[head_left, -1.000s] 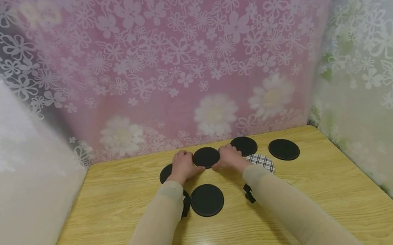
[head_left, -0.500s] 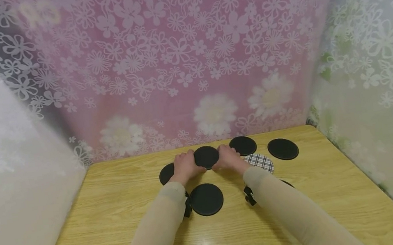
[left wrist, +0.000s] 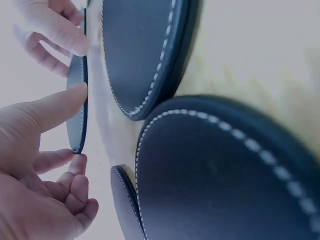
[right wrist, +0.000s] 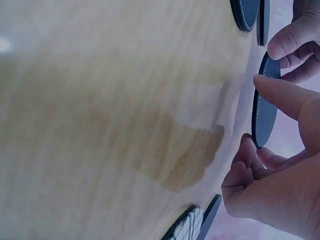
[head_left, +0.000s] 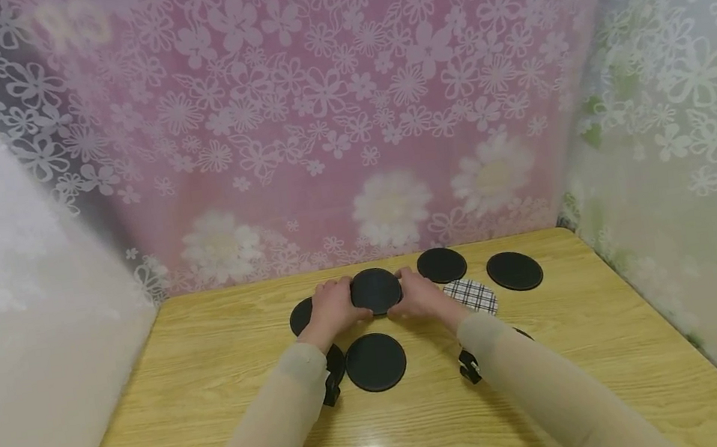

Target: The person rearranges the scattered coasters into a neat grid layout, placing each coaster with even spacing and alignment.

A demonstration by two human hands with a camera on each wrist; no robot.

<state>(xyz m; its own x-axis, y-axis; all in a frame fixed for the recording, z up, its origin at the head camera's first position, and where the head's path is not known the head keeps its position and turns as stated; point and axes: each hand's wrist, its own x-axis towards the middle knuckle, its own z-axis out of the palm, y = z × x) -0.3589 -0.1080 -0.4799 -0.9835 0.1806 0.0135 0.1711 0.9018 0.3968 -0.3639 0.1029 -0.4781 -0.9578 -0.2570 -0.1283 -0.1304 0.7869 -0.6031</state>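
Both hands hold one round black coaster with pale edge stitching near the back of the wooden table. My left hand pinches its left edge between thumb and fingers. On the opposite edge my right hand pinches it the same way. In the right wrist view the held coaster appears raised off the tabletop, seen nearly edge-on. Another black coaster lies just left of my left hand, partly covered by it. Beside my right hand is a round coaster with a white-and-black plaid face.
More black coasters lie flat: one at the back, one farther right, one in front. Sleeves partly hide two others, at left and right. A flowered pink curtain hangs behind the table.
The held coaster has come slightly toward me and looks a little larger, with its face tilted more to view. Both wrists have spread slightly outward. The other coasters keep their places.
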